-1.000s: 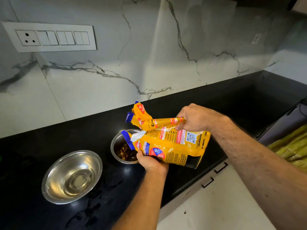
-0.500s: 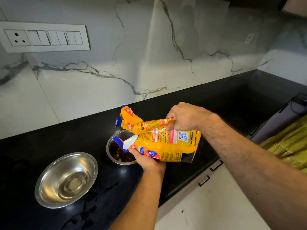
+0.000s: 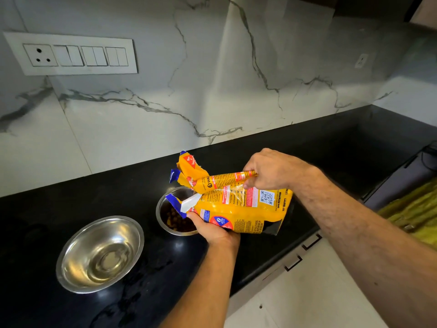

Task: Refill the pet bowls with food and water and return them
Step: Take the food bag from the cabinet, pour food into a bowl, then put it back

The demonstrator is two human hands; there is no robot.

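A yellow dog food bag [image 3: 238, 209] lies tilted on its side, its torn open mouth over a small steel bowl [image 3: 165, 214] that holds brown kibble [image 3: 176, 222]. My left hand [image 3: 212, 229] grips the bag from underneath near the mouth. My right hand [image 3: 269, 170] pinches the bag's upper folded edge. To the left, a wider steel bowl [image 3: 99, 253] with clear water in it stands on the black countertop [image 3: 47, 209]. Part of the small bowl is hidden behind the bag.
A marble backsplash with a white switch panel [image 3: 71, 54] rises behind the counter. The counter's front edge runs diagonally at the lower right, with white drawers [image 3: 295, 275] below it. A dark appliance [image 3: 406, 176] and green cloth [image 3: 416, 211] sit at the far right.
The bag stays tilted over the small bowl with both hands holding it the same way. Only the camera view has shifted slightly.
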